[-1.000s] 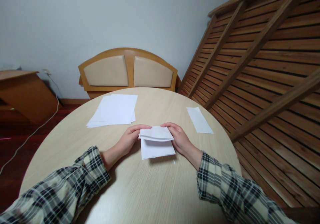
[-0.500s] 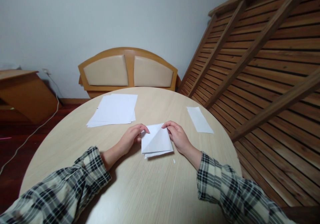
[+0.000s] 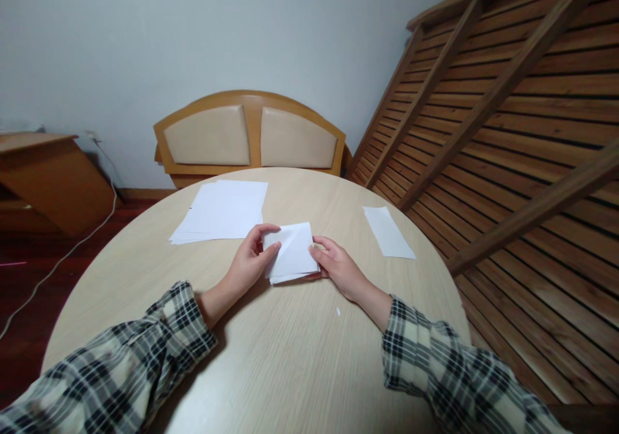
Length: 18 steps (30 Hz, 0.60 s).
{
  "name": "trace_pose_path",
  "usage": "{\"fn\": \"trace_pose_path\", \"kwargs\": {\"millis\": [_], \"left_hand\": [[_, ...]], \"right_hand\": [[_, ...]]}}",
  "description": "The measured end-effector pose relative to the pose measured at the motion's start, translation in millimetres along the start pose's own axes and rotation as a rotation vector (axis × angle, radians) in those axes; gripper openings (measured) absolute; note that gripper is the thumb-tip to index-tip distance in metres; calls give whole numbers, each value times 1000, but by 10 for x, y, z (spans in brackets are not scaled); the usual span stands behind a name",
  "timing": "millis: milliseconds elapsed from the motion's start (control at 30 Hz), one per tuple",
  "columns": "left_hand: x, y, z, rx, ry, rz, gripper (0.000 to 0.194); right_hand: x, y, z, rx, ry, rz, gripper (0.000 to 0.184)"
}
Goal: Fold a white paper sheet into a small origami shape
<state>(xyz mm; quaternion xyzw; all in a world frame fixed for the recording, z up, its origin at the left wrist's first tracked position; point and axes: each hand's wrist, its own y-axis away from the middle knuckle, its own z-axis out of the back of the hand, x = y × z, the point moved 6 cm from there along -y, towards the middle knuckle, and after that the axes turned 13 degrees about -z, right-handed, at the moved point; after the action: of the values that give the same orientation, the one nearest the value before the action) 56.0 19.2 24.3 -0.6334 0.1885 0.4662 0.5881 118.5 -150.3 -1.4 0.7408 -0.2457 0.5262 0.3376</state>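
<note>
A folded square of white paper (image 3: 292,251), several layers thick with a diagonal crease, is held between my two hands just above the table. My left hand (image 3: 250,257) grips its left edge, thumb on top and fingers behind. On the opposite edge, my right hand (image 3: 338,265) pinches the paper with the thumb in front and fingers partly hidden behind it. The lower edges of the layers are slightly fanned apart.
A stack of white sheets (image 3: 222,209) lies at the back left of the round table (image 3: 271,369). Toward the right is a white paper strip (image 3: 389,231). A tiny paper scrap (image 3: 338,312) rests near my right wrist. A slatted wooden frame (image 3: 512,144) leans at the right.
The folded paper has been lifted and shifted slightly left and away from me. My left thumb has moved onto its face, and my right hand has slid down to grip its right edge.
</note>
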Motion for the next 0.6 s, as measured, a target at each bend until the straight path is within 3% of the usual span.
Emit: {"fn": "trace_pose_path", "kwargs": {"millis": [100,233,367,600], "left_hand": [[25,10,-5,-20,60,18,52],[101,44,-33,-40,139,164,71],[168,64,-97,4,272,282,65],[236,75,-166,156,307,308,43]], "right_hand": [[-20,-7,-6,-25,49,-32,37],[13,2,34,-78,23,-4,31],[32,-4,68,-109,0,19,30],[28,-22,104,-133,-9,36,28]]}}
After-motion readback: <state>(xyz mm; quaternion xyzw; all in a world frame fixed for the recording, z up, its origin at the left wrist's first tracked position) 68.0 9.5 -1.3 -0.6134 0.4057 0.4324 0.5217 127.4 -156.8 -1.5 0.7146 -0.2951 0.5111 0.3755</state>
